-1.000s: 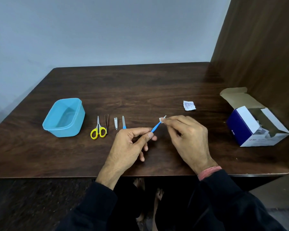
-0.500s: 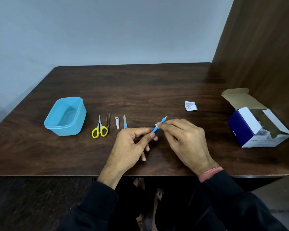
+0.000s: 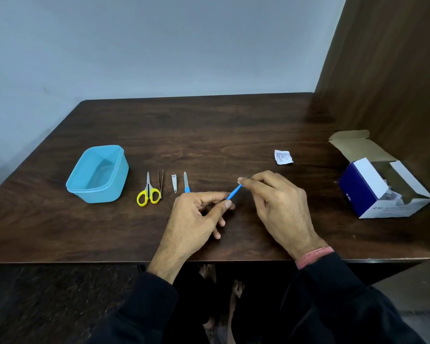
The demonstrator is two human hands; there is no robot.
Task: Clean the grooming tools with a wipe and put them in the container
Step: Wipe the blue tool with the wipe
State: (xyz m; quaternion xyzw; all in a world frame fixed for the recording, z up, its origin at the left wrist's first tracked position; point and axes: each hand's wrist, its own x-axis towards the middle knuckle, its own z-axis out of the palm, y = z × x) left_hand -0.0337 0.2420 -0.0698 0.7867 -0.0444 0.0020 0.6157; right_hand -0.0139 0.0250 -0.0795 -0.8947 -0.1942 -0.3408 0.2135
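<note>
My left hand [image 3: 196,217] pinches the lower end of a thin blue-handled tool [image 3: 233,192] above the table. My right hand [image 3: 281,207] pinches a small white wipe [image 3: 241,180] around the tool's upper end, hiding its tip. A light blue container [image 3: 98,173] stands open at the left with nothing in it. Beside it lie yellow-handled scissors [image 3: 148,191], tweezers [image 3: 160,182], a small nail clipper [image 3: 174,182] and a blue-handled nail file [image 3: 186,182], all in a row.
A torn white wipe sachet [image 3: 283,157] lies right of centre on the dark wooden table [image 3: 209,135]. An open blue and white cardboard box [image 3: 380,187] sits at the right, against a wooden side panel [image 3: 387,70]. The table's front edge runs under my wrists.
My right hand slid the wipe down the tool's shaft and back up to its upper end. My left hand kept its hold; the tools on the table did not move.
</note>
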